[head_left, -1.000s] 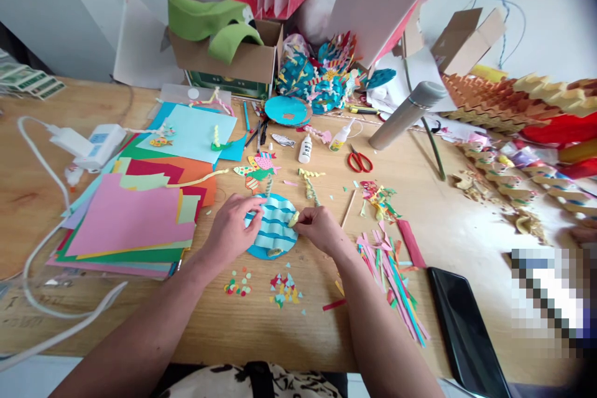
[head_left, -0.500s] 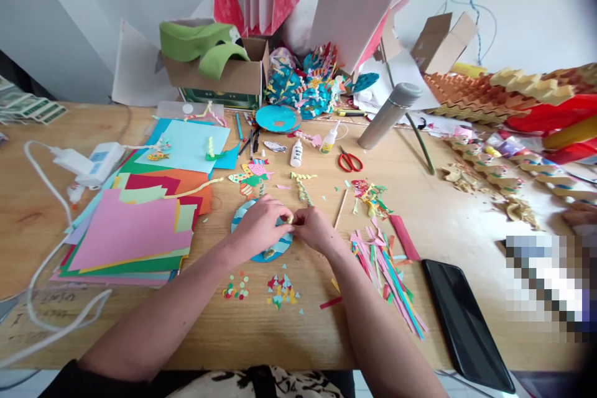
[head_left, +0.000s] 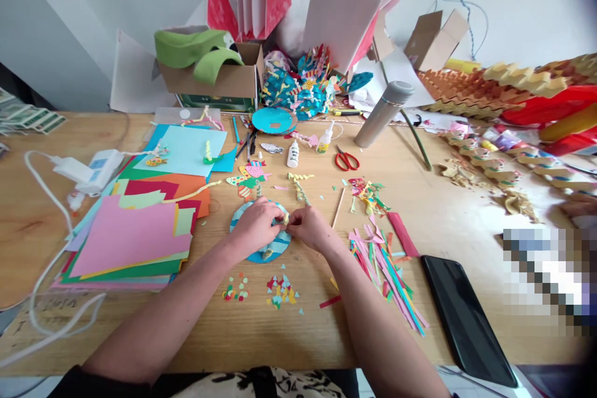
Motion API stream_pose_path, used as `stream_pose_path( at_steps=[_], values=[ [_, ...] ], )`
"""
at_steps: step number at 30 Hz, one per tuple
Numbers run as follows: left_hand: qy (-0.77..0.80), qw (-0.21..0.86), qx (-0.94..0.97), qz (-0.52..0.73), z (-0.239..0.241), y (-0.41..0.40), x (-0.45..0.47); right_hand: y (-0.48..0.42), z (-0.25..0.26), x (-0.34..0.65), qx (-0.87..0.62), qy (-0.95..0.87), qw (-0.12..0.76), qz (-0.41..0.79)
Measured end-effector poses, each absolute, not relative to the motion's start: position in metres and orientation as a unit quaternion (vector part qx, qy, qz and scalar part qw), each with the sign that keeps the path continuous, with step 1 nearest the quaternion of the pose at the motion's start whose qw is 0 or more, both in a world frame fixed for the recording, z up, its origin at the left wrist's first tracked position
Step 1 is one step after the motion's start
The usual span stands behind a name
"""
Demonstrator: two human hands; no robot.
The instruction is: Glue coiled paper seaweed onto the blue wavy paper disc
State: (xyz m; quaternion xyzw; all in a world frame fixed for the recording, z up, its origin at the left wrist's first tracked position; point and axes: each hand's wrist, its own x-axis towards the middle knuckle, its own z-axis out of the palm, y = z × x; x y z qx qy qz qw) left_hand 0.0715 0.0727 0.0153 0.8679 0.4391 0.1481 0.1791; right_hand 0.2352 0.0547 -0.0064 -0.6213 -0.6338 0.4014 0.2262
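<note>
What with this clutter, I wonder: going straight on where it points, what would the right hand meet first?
The small yellow paper piece at its fingertips, then, it seems, the left hand right behind it.

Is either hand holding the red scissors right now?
No, the red scissors lie untouched on the table, while the left hand and right hand pinch a yellow paper curl.

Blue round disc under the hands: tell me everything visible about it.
The blue disc looks like a paper circle: darker blue base, pale blue wavy strips across it. It lies flat on the wooden table. The left hand rests on and hides its middle; the right hand sits at its right rim. Both pinch a yellow curl above it.
</note>
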Motion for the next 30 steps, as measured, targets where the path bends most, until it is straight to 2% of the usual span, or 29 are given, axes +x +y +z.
stream_pose_path(
  at_steps=[19,30],
  values=[
    [0.454,0.181,0.864,0.124,0.022,0.07,0.073,0.054,-0.013,0.249,-0.586,-0.606,0.269,0.465],
    [0.459,0.184,0.861,0.12,0.023,0.069,0.073,0.051,-0.012,0.256,-0.606,-0.581,0.298,0.454]
  ],
)
